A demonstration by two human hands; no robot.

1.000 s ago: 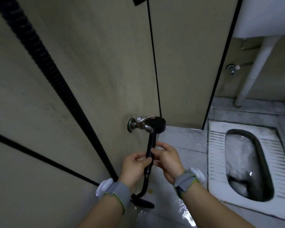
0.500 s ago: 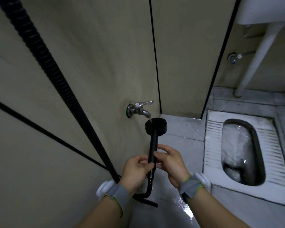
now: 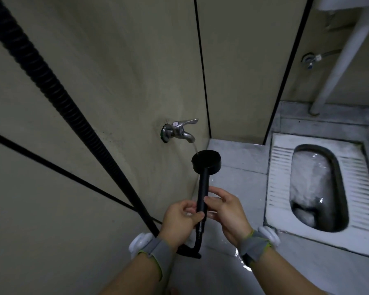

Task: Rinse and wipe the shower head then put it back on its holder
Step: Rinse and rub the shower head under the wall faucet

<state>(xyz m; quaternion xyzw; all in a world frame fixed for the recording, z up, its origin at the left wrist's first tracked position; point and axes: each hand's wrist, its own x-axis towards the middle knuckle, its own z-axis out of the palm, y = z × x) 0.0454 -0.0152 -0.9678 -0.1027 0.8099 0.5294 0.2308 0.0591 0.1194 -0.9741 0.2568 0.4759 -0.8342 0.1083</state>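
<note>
Here, in the head view, the black shower head is held upright by its handle, which is pinched from 2 sides. The left hand is curled round the lower handle, thumb across the front; the right hand is closed on the same stretch from the other side, its fingertips on the handle just above the left thumb. Both hands are thus gripping the shower head, neither one free.

Above the grip, the round face is turned up and set directly under the spout of the tap. A thin stream of water falls from the spout onto the near-left edge of the face. The head is judged to be placed this way so that the face is wetted first, and the 2-handed pinch low on the handle probably keeps the hands clear of the stream and lets the handle be twisted.

Below the grip, the hose leaves the handle's end and bends toward the floor, then runs up and away to the left along the wall. To the right of the grip a squat toilet is set in the floor, well apart. No holder or cloth is seen, so rinsing is judged to be in hand, with wiping and rehanging not yet done.
</note>
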